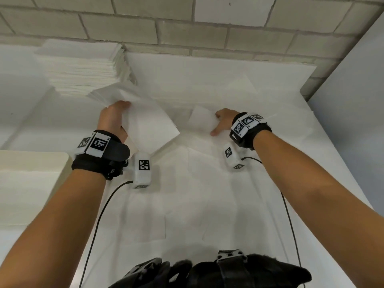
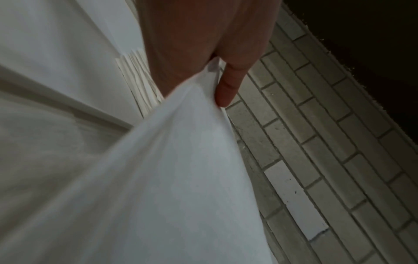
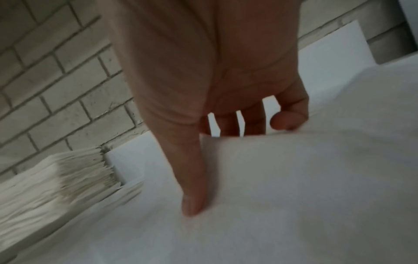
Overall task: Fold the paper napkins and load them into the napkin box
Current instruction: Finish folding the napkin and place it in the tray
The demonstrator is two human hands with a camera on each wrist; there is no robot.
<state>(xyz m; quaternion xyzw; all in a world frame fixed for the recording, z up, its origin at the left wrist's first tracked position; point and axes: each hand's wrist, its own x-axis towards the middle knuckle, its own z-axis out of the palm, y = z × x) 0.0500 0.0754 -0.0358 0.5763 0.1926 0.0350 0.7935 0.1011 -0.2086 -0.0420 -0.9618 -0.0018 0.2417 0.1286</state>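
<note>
My left hand (image 1: 116, 115) grips one edge of a large white napkin (image 1: 149, 123) and holds it up off the table, just in front of the napkin stack (image 1: 83, 67). In the left wrist view a finger (image 2: 226, 89) pinches the napkin (image 2: 169, 178), which hangs down and fills the frame. My right hand (image 1: 221, 121) holds a smaller folded napkin (image 1: 200, 119) on the table. Its thumb (image 3: 194, 196) lies on top of the napkin (image 3: 294, 178), and its fingers (image 3: 287, 121) curl over the far edge. A cream box (image 1: 64, 161) sits at the left.
The white table (image 1: 207, 204) carries flat creased sheets. A brick wall (image 1: 187, 28) runs along the back, with a grey panel (image 1: 353, 100) at the right. Cables (image 1: 99, 215) trail from both wrist cameras. The napkin stack (image 3: 56, 178) stands against the wall.
</note>
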